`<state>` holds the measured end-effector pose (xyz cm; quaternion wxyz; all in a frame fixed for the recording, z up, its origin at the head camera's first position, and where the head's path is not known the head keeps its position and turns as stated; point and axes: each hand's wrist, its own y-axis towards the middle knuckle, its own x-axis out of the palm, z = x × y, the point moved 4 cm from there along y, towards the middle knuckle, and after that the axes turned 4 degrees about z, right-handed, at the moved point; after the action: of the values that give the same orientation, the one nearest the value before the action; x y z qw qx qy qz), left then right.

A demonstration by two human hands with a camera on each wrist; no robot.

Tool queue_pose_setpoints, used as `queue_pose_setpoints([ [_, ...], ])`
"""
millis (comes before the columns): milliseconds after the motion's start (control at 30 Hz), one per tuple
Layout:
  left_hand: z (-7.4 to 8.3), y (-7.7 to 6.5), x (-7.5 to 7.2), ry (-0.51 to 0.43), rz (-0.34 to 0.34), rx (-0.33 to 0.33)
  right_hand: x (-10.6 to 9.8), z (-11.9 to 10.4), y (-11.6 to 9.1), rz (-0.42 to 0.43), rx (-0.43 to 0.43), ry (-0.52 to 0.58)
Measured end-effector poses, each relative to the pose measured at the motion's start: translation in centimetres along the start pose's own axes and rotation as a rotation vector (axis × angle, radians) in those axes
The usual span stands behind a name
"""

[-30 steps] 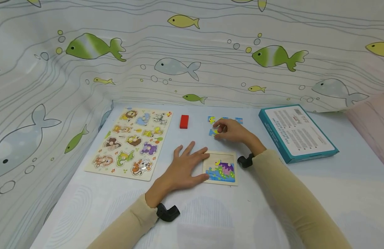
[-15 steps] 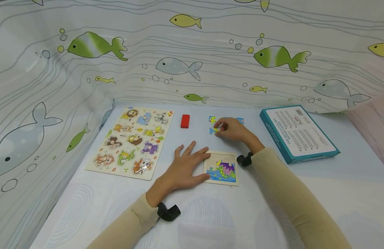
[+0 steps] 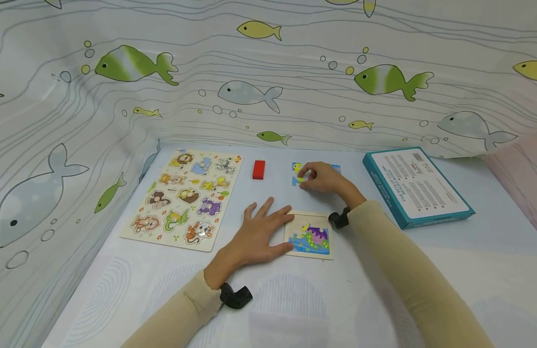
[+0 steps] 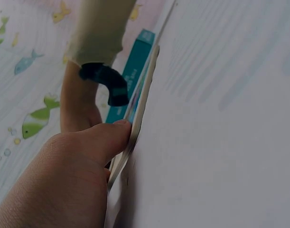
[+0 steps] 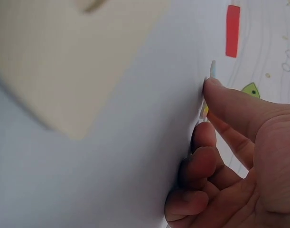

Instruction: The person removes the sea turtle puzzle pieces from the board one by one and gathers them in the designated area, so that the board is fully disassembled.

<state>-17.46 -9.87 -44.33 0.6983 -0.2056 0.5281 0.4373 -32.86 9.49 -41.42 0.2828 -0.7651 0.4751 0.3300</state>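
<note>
My left hand (image 3: 256,238) lies with fingers spread over the left side of a small square wooden jigsaw tray (image 3: 310,218). Its thumb (image 4: 117,135) rests on the tray's edge in the left wrist view. Fitted pieces in the tray form part of a purple, pink and green picture on blue. Beyond the tray, my right hand (image 3: 325,179) pinches a blue and yellow puzzle piece (image 3: 296,181) between thumb and index finger, low at the table. Another loose puzzle piece (image 3: 297,166) lies just behind, and further pieces are partly hidden by the hand.
A wooden peg board (image 3: 177,200) with animal shapes lies at the left. A red block (image 3: 258,170) sits toward the back, left of the loose pieces. To the right lies a teal and white box (image 3: 418,186). A fish-patterned cloth (image 3: 316,111) rises behind the table.
The right hand's fingers have closed in on the blue and yellow puzzle piece, with only a slight shift of the hand. The left hand stays in place on the tray.
</note>
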Motion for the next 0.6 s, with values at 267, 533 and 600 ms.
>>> queue_pose_setpoints([
  [267, -0.19, 0.01, 0.23, 0.018, 0.001, -0.001, 0.14, -0.18, 0.04, 0.030, 0.008, -0.015],
  [533, -0.17, -0.08, 0.26, 0.020, 0.018, 0.016, 0.21, -0.16, -0.16, 0.044, 0.003, -0.007],
  [600, -0.14, -0.06, 0.27, 0.022, 0.020, 0.018, 0.20, -0.12, -0.23, 0.044, -0.001, -0.003],
])
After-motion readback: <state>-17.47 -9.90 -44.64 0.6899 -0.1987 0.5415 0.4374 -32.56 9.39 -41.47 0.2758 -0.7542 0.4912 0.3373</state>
